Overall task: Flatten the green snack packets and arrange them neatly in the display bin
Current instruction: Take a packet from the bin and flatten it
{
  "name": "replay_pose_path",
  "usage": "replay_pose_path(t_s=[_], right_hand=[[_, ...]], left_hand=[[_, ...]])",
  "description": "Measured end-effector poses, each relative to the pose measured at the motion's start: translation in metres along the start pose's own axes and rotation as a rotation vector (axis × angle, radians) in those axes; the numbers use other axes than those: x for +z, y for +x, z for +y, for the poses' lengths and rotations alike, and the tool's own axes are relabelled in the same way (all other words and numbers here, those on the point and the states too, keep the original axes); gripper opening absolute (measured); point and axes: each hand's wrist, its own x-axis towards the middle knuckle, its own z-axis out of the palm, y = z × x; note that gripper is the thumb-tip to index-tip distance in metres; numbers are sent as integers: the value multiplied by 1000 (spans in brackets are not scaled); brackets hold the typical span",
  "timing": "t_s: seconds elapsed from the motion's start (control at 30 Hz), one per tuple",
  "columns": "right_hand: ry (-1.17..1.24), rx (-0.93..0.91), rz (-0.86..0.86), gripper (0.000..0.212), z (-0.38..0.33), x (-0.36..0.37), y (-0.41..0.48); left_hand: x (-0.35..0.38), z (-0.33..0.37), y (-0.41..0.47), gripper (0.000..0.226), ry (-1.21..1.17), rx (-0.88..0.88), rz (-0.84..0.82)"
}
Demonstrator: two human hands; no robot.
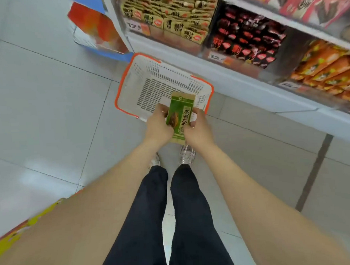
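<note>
Over the white shopping basket [158, 81] at twelve o'clock, a green snack packet [180, 118] is gripped by its long edges, the left hand [159, 126] and right hand [197, 129] curled round it, seemingly so it can be pressed flat.

1. The basket [135, 74] is open on top.
2. Shelves [238, 77] crowd the basket's right side.
3. A carton [97, 29] stands beyond it; bare floor [48, 109] lies left.
4. The left hand [158, 125] and right hand [198, 129], gripping the green packet [180, 112], overhang its near rim.
</note>
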Motion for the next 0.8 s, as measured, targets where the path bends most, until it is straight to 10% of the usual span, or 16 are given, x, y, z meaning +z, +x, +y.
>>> replay_pose_path(t_s=[0.33,0.8], right_hand=[[-175,144,-120,60,42,43,87],[-398,28,-203,42,-4,-23,-23]], left_hand=[[27,-47,87,78,233,107,-138],[-46,16,5,27,686,364,-389]])
